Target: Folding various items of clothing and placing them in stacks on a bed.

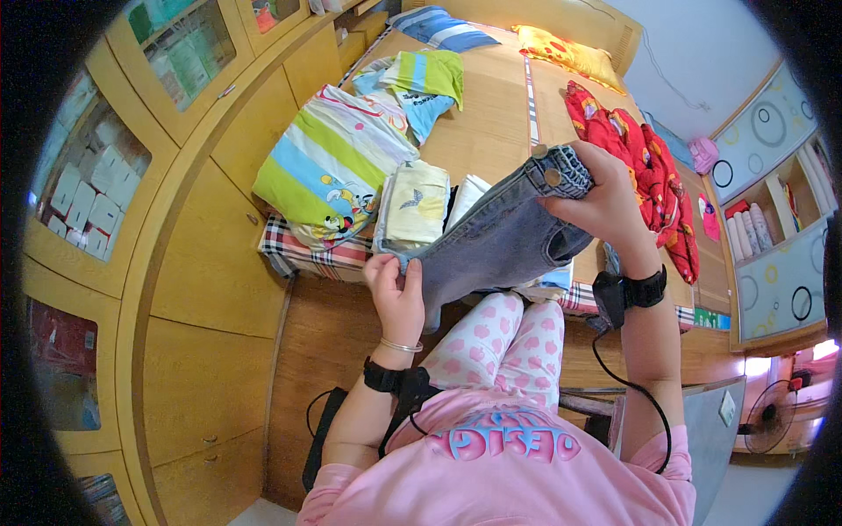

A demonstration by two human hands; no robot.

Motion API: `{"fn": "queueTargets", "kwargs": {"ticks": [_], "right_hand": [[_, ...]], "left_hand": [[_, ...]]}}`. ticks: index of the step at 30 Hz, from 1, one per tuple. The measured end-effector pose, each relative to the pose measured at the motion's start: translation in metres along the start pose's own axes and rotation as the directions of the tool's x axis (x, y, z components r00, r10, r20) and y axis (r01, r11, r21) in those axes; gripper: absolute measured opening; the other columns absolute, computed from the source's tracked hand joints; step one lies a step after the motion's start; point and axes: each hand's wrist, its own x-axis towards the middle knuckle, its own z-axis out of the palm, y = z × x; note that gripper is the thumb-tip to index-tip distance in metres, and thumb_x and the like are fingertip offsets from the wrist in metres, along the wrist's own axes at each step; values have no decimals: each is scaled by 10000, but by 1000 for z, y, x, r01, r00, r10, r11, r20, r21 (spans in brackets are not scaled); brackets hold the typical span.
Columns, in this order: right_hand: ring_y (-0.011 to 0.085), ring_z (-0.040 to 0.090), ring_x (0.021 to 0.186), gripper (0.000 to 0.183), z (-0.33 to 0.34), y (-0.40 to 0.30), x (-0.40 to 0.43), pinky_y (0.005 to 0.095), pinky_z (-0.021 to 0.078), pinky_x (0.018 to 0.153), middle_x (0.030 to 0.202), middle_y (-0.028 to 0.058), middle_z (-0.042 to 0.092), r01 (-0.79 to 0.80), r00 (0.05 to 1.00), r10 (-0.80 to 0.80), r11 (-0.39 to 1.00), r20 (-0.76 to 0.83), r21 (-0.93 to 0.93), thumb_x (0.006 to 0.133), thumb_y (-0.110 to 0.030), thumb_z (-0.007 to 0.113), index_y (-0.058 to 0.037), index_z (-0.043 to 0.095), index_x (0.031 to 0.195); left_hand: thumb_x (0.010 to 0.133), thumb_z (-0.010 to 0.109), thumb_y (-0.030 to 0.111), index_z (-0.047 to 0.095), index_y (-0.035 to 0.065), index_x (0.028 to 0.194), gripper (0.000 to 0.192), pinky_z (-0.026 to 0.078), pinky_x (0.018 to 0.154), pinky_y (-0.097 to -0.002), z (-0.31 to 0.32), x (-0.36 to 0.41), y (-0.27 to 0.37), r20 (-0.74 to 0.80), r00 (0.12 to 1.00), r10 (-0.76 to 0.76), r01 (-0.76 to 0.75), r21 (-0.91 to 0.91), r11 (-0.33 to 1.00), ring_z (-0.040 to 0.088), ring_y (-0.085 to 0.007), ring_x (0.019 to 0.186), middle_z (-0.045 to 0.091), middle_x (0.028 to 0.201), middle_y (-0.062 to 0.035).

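A pair of blue denim jeans [487, 246] is stretched lengthwise between my hands, above my lap. My right hand [602, 197] grips the waistband, where metal buttons show. My left hand [398, 286] pinches the other end of the denim between thumb and fingers. Just beyond the left hand lies a folded pale yellow garment [418, 207] with a leaf-like print, on the near edge of the bed. A folded white cloth [468, 197] sits beside it, partly hidden behind the jeans.
On the bed mat [487, 138] lie a striped cartoon-print quilt [329, 158] to the left and a crumpled red cloth [631, 151] to the right. A blue striped pillow [441, 29] and a yellow pillow [569, 56] rest near the headboard. Wooden cabinets [217, 263] stand close on the left.
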Motion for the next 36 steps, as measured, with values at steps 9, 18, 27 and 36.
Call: {"fn": "queueTargets", "kwargs": {"ticks": [9, 18, 27, 36], "right_hand": [[239, 650, 741, 405, -7, 1, 7, 338, 507, 693, 814, 134, 656, -3, 999, 3, 1000, -37, 3, 638, -173, 810, -3, 638, 964], [289, 672, 781, 444, 24, 36, 15, 361, 523, 717, 843, 167, 678, -121, 992, 124, 988, 24, -93, 701, -280, 811, -3, 649, 1007], [171, 620, 795, 338, 106, 90, -68, 329, 507, 732, 830, 72, 646, -563, 802, 497, 814, 331, 145, 939, -339, 594, -2, 626, 950], [72, 545, 952, 212, 127, 42, -107, 244, 449, 859, 1019, -8, 616, -574, 814, 278, 243, 510, 782, 964, -177, 586, -37, 563, 1120]], "left_hand": [[928, 606, 128, 528, -10, 1042, 195, 442, 888, -329, -18, 30, -1, 293, 956, 0, 68, -221, 973, 543, -186, 952, 574, 1013, -100], [838, 745, 291, 520, -37, 1300, 610, 451, 936, -319, -24, 45, 29, 937, 43, -348, 316, 318, 894, 570, -152, 1080, 604, 1239, -126], [950, 606, 227, 495, -10, 1303, 440, 455, 1003, -406, -28, 35, 5, 843, 482, -239, 831, -354, 429, 588, -259, 1139, 604, 1246, -116], [966, 569, 252, 401, -6, 1373, 510, 388, 1066, -438, -25, 40, 28, 766, 628, -137, 769, -582, 266, 504, -276, 1239, 514, 1345, -142]]}}
